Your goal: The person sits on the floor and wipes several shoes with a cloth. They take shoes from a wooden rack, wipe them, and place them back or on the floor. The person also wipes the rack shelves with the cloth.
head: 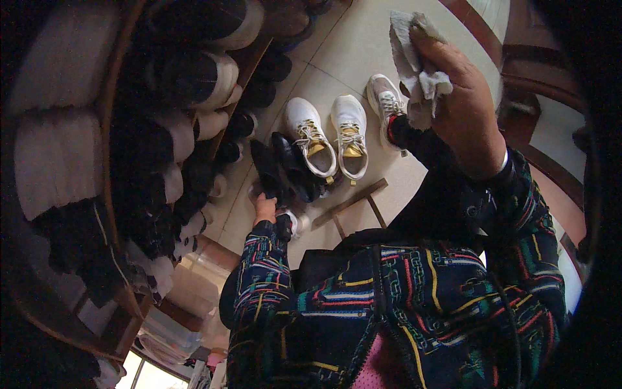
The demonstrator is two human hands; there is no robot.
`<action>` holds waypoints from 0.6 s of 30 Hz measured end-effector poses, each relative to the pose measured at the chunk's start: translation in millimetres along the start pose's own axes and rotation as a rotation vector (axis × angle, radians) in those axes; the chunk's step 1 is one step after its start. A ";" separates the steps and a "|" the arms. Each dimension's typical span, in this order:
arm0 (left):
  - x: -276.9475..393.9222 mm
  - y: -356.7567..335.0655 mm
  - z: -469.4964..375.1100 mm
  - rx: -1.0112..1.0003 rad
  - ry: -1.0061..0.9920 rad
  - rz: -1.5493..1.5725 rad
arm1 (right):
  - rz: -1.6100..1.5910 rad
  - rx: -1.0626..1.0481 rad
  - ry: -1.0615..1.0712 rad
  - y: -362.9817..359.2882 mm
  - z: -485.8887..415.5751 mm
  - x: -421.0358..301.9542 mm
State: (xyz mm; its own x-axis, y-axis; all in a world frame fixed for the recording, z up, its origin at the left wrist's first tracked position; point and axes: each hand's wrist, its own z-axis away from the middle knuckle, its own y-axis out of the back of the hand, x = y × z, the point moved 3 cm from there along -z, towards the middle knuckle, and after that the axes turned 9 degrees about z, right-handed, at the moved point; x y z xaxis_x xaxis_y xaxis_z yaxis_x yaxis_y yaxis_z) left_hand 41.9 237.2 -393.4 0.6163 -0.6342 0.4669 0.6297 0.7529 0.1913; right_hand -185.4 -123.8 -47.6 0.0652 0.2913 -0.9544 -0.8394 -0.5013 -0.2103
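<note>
My right hand [464, 97] is raised at the upper right, closed on a crumpled, greyish paper tissue [406, 44]. Low at the left, my left hand [265, 209] grips the heel end of a black shoe [265, 165] near the floor. A second black shoe [294, 170] lies just to its right. Beyond them stand a white lace-up sneaker [303, 114] and its mate [349, 116], both with yellow inside and toes pointing away from me. My own foot wears a white sneaker [384, 95], partly behind the tissue.
A shoe rack with a wooden edge [243, 97] and many shoes fills the left side. A wooden stool or frame [352, 202] stands before me on the tiled floor [335, 44]. Dark wooden furniture [520, 112] is at the right. Another shoe [296, 223] lies by my left wrist.
</note>
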 end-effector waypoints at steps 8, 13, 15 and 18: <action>26.3 -5.5 4.4 0.288 -0.757 -0.607 | -0.022 0.052 -0.068 0.7 14.7 -2.9; 39.2 -68.2 47.8 -0.771 -0.224 -0.191 | 0.119 0.104 -0.078 6.3 8.2 -3.5; 25.1 -96.2 66.5 -0.986 0.011 -0.355 | 0.181 0.109 -0.096 5.0 8.5 -4.9; 0.0 -133.7 71.9 -1.159 -0.187 -0.692 | 0.227 0.228 -0.066 3.2 8.2 -6.0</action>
State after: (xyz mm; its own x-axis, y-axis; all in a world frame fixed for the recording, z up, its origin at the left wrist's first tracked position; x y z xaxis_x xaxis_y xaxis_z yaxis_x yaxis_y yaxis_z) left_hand -76.3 149.2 -356.9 0.0012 -0.7150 0.6991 0.8702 -0.3437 -0.3530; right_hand -192.9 -120.5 -40.8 -0.1659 0.2491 -0.9542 -0.9282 -0.3662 0.0658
